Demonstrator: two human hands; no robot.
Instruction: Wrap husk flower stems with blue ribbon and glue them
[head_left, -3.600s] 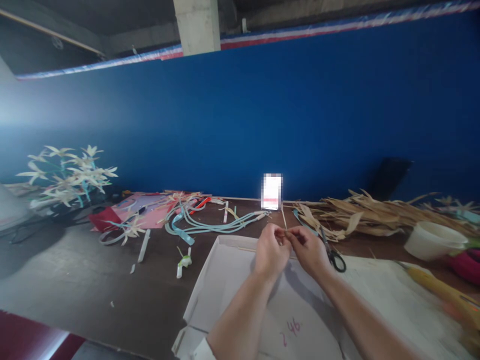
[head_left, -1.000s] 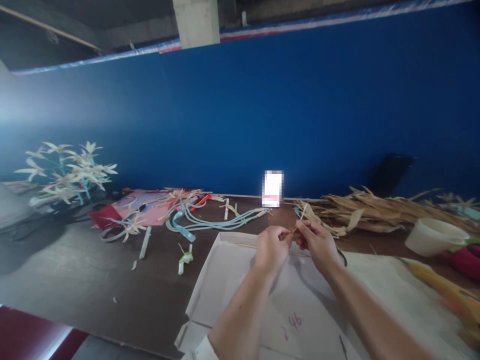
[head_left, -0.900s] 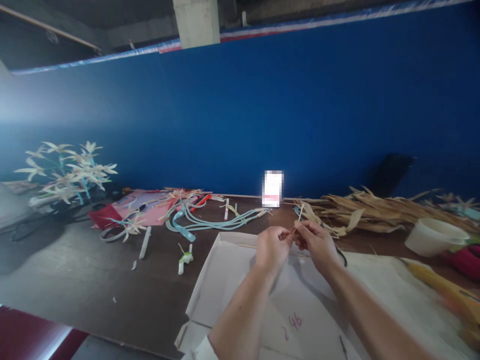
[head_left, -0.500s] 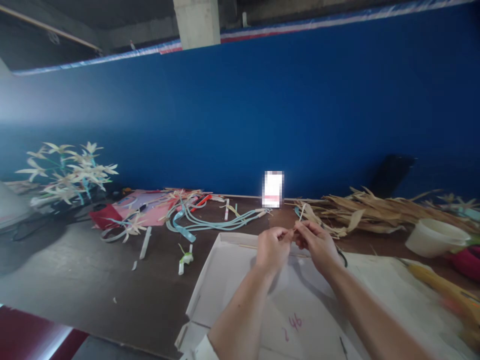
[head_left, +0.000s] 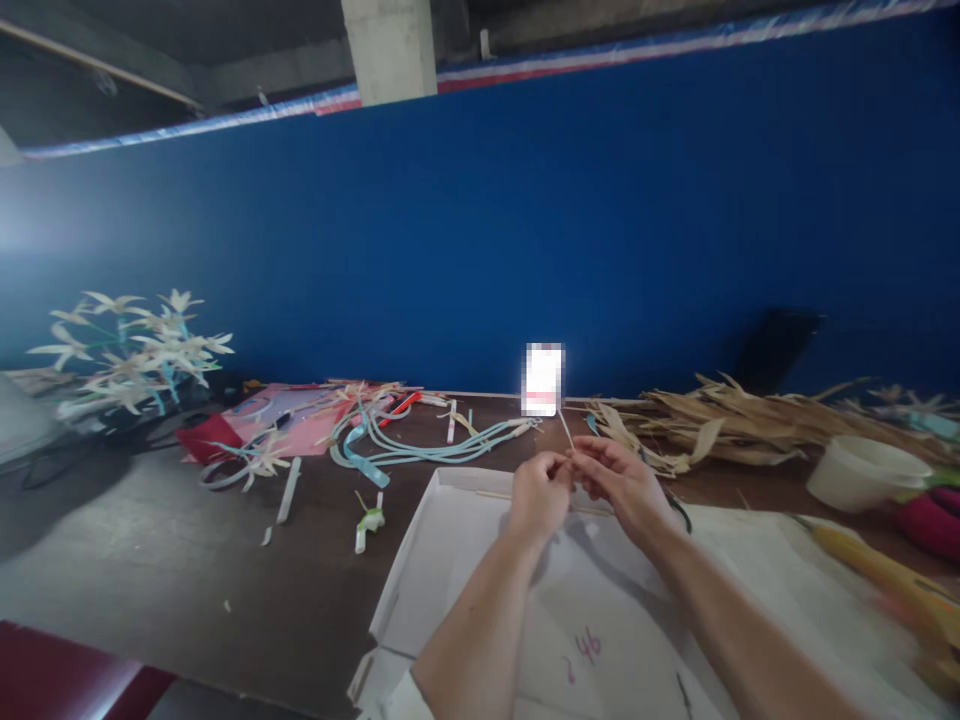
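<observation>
Above the far part of a shallow white cardboard box [head_left: 480,590], my two hands meet with their fingertips pinched together. A thin pale stick [head_left: 565,428] pokes up and away from between the fingertips; its lower end is hidden by them. My left hand [head_left: 538,497] is closed at the stick's base. Thumb and fingers of my right hand [head_left: 621,487] press together at the same spot. Another thin stick [head_left: 493,494] lies inside the box, near its far edge. Handwritten marks [head_left: 587,645] show on the box floor.
Dried husks [head_left: 697,425] lie at the back right, near a white cup [head_left: 866,475]. Pale blue cords [head_left: 435,452] and a pink sheet [head_left: 304,428] with scraps lie left of the box. White artificial flowers [head_left: 154,345] stand farther left. A bright blurred screen [head_left: 543,380] leans against the blue wall.
The stick has swung from leaning right to leaning left, turned between my fingertips. Both hands remain together, in nearly the same place.
</observation>
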